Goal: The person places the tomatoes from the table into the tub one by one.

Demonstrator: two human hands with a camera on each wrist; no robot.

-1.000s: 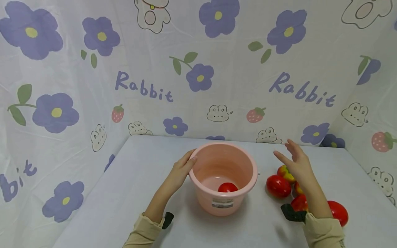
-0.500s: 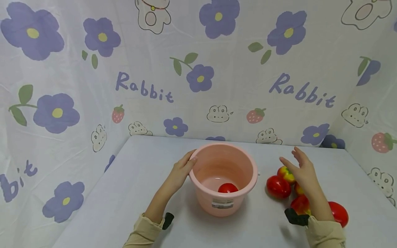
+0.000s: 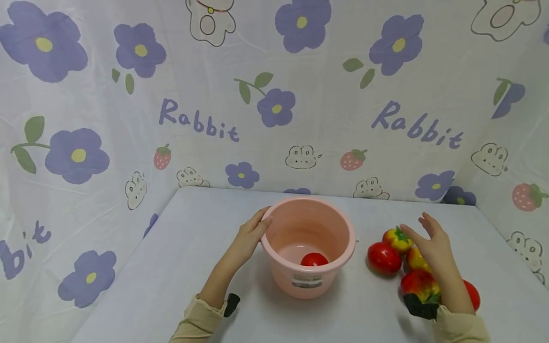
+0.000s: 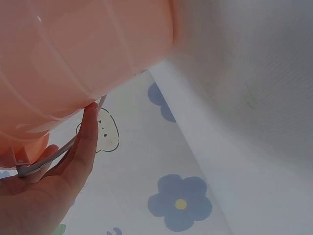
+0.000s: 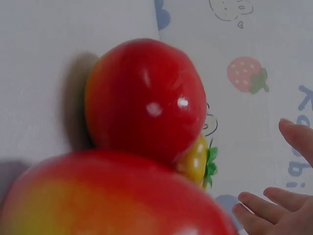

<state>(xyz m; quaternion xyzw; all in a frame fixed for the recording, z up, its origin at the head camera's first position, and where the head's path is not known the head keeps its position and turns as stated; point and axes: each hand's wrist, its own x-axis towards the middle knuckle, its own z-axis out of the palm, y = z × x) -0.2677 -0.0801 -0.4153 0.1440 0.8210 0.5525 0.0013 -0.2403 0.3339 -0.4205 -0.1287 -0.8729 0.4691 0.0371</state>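
In the head view a pink plastic bucket stands upright mid-table with a round red item at its bottom. My left hand holds its left rim, thumb over the lip. The left wrist view shows those fingers along the outer wall beside the thin bucket handle. To the right, my right hand hovers with spread fingers, holding nothing, over toy fruits: a glossy red one, a yellow-red one with green leaves and a red-yellow one.
Another red fruit lies partly hidden behind the right forearm. The white-covered table reaches back to a hanging cloth printed with flowers and rabbits. A dark strap sits at the right wrist.
My right hand has moved right and lower, away from the bucket, uncovering more of the yellow-red fruits. The left hand and the bucket have stayed in place.
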